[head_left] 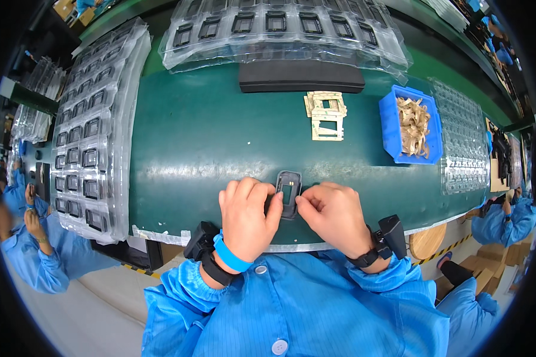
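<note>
A small dark grey plastic housing [290,177] with rounded corners and a rectangular window sits at the near part of the green table. My left hand [247,208] holds it from the left, with thumb and fingers at its side. On the opposite side, my right hand [335,208] has thumb and forefinger pinched together at the housing's right edge. Whether something small is between those fingertips is hidden. Beyond my hands lies a stack of cream adhesive sheets [327,128] with rectangular cut-outs.
A blue bin [389,128] of tan strips stands right, beside clear empty trays [462,137]. Clear trays of black frames lie left [114,134] and at the back [289,44]. A long black case [301,78] lies before the back tray. Other people sit at both sides.
</note>
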The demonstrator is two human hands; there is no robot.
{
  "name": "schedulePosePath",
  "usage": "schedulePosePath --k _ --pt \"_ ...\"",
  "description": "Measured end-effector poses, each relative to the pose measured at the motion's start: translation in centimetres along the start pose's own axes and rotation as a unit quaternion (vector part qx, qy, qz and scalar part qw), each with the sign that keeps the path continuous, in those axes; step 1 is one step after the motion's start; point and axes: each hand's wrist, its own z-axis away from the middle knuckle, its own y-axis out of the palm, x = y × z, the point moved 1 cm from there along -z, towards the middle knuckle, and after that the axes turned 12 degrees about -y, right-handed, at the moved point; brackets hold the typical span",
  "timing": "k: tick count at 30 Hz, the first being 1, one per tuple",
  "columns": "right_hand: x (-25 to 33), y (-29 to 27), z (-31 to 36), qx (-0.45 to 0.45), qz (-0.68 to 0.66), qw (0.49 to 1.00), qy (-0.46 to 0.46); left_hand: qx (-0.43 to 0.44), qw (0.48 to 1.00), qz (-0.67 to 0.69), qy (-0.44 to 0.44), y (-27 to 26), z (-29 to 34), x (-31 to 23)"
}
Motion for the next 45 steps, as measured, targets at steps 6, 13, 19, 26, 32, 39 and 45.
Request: schedulePosePath --k 6,13,19,26,32,39,45 --pt "-0.5 -0.6 -0.1 -0.059 0.011 0.997 -0.053 0.026 0.999 0.021 0.016 -0.2 0.0 0.3" --pt "-0.4 0.1 0.0 -0.013 0.080 0.978 -0.191 0.081 0.996 0.036 0.021 -1.8 1.2 1.5" --pt "-0.5 1.1 0.5 -0.024 0.167 0.955 -0.245 0.064 0.994 0.081 0.023 -1.0 1.0 2.0" --pt "-0.7 1.8 0.4 -0.071 0.103 0.976 -0.180 0.034 0.994 0.075 0.067 -0.2 1.2 1.6" --pt "-0.1 2.4 -0.4 -0.132 0.120 0.979 -0.099 0.006 0.997 0.047 0.068 0.8 1.9 0.7" --pt "-0.2 1.8 -0.4 -0.117 0.137 0.980 -0.083 0.003 0.998 0.019 0.064 0.6 2.0 0.5" --pt "0.2 2.0 -1.0 -0.129 0.142 0.978 -0.086 0.001 0.998 0.017 0.067 0.4 1.9 0.4"
